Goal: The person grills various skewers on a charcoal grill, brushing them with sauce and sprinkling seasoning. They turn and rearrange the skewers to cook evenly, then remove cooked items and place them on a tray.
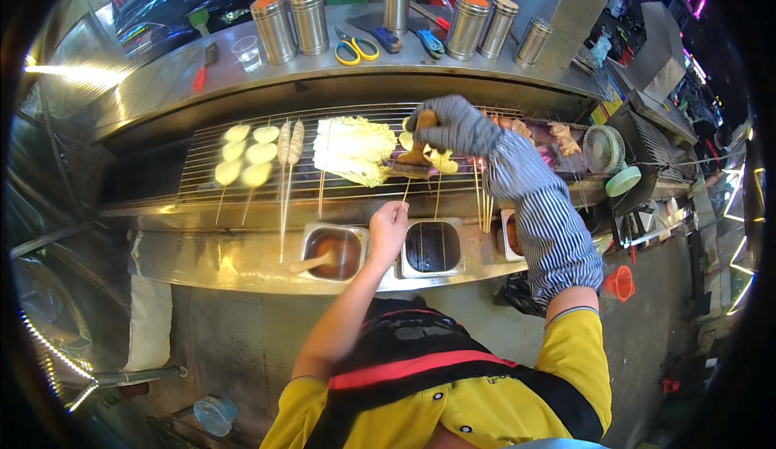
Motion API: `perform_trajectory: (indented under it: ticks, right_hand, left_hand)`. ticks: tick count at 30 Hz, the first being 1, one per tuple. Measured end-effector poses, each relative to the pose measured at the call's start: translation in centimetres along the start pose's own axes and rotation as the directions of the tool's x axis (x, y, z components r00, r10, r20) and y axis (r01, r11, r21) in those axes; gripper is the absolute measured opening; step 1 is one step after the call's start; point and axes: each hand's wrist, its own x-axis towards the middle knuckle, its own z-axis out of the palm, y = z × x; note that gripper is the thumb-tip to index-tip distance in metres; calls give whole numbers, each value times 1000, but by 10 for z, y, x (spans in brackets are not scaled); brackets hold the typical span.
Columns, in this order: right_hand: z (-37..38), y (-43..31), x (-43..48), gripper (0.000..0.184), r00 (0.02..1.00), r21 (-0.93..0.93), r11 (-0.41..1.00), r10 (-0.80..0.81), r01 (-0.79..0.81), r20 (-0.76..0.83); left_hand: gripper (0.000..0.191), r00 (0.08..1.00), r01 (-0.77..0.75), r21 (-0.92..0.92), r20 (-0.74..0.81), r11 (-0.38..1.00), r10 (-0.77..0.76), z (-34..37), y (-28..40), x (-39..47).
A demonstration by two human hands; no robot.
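Note:
My bare left hand (389,231) pinches the lower end of a bamboo skewer (407,192). That skewer runs up onto the grill grate (200,173), where the food on it is mostly hidden. In a dark grey knitted glove, my right hand (456,126) grips a wide wooden-handled basting brush (416,153). Its head lies over the skewer's upper part. Pale yellow slices (442,161) on another skewer show just right of the brush. To its left, skewered napa cabbage leaves (351,149) lie flat on the grate.
Skewered potato slices (262,153) and two pale skewers (295,143) lie on the left grate. Sauce pans (459,249) line the front ledge, one holding a wooden-handled brush (312,263). Steel shakers (308,21), scissors (356,49) and a glass (247,55) occupy the back shelf. A small fan (603,148) stands right.

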Motion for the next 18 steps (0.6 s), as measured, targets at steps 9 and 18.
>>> perform_trajectory:
  ticks: [9,18]
  right_hand:
    - [-21,44,59,19,883,-614,772,-165,-162,-439]
    - [-2,-22,-53,24,784,-300,927,-355,225,-509]
  left_hand:
    - [21,994,91,23,57,996,-92,-3,1,0]
    - [20,953,273,-590,272,760,-131,-17,30,-1]
